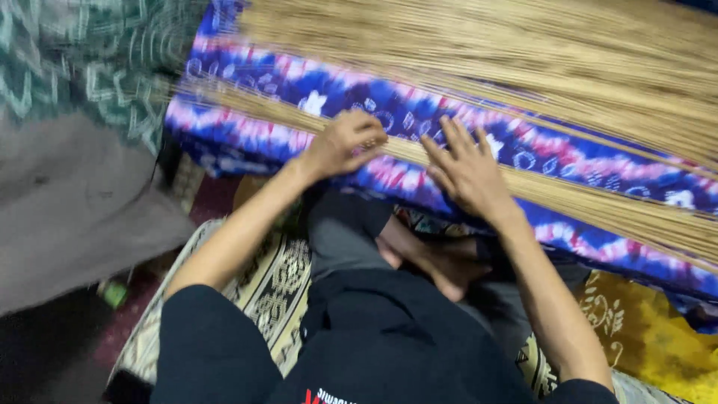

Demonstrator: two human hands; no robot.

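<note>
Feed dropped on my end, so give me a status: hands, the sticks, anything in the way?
Left hand curled on thin tan sticks. Right hand flat, fingers spread, on same sticks. Sticks lie across blue-and-pink tie-dye cloth. Nothing blocking the hands.

I sit on a patterned mat point(277, 277) spread over the dark red floor point(213, 198); in front of me a cushion in blue, pink and white tie-dye cloth point(598, 239) carries long thin straw sticks point(598, 202) lying across it; a yellow cloth point(658, 337) lies beside my knee.
</note>
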